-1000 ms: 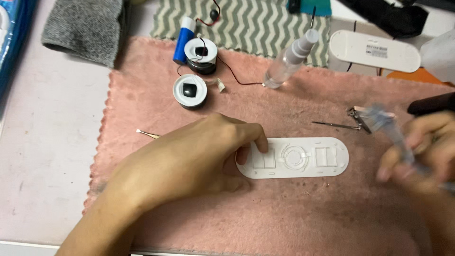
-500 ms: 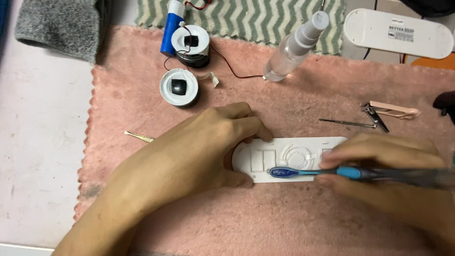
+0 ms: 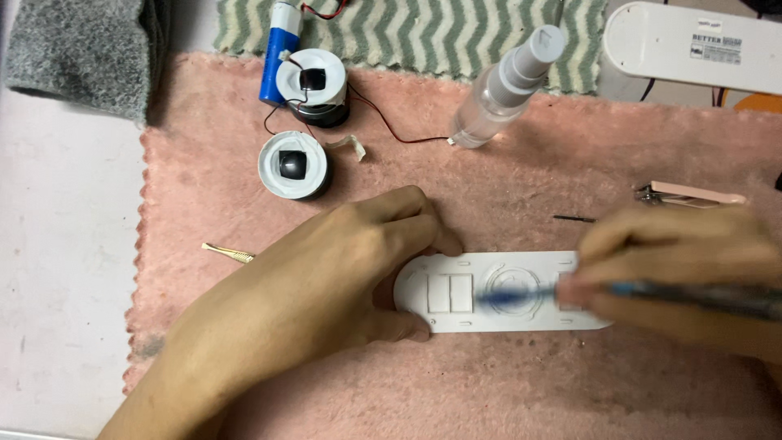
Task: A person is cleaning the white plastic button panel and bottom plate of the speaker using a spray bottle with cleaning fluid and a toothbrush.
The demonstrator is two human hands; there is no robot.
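Observation:
A long white oval plastic panel (image 3: 456,295) with two square cut-outs and a round recess lies on a pink towel (image 3: 489,187). My left hand (image 3: 326,277) presses on its left end, thumb and fingers around the edge. A blue toothbrush (image 3: 521,298) is gripped in my right hand (image 3: 684,273), and its blurred bristle head sits over the round recess. The right end of the panel is hidden under my right hand.
Two round white speaker-like parts (image 3: 293,165) (image 3: 312,85) with wires, a blue cylindrical battery (image 3: 277,49), a clear spray bottle (image 3: 505,85), tweezers (image 3: 228,253), a nail clipper (image 3: 688,195) and a thin black pin (image 3: 574,218) lie about. A white device (image 3: 692,41) sits top right, a grey cloth (image 3: 73,49) top left.
My right hand brought the toothbrush in from the right and down onto the panel; the brush head has shifted right, from the panel's lower middle to the round recess. The left hand stays put.

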